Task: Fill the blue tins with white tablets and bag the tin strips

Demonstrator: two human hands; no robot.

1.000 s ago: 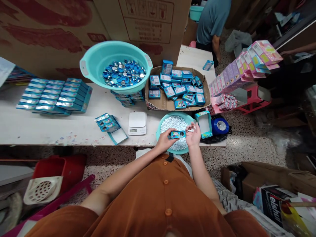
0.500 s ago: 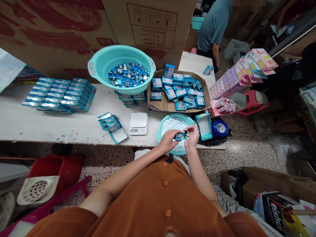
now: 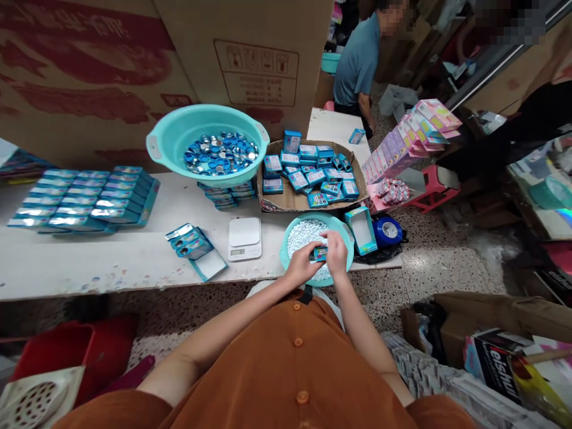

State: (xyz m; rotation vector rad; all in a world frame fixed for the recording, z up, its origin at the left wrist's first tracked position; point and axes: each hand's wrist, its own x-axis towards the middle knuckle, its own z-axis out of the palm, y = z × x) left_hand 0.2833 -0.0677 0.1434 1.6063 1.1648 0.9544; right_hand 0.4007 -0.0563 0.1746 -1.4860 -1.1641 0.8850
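My pale worktop carried stacked blue cartons on the left, a shallow box of small packs, a white scale, a cardboard tray and an open blue box; the turquoise bowl sat, it seemed, partly over the front edge.

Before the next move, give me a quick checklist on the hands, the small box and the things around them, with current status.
1. Left hand gripping the small blue box: ok.
2. Box held over the teal bowl: ok.
3. White pellets available in that bowl: ok, plenty show.
4. Right hand up against the box: ok; whether its palm holds pellets: cannot tell, the palm is hidden.
5. Box's fill level: cannot tell, the inside is out of sight.
6. White scale readable: not ok, the digits are too small to read surely.
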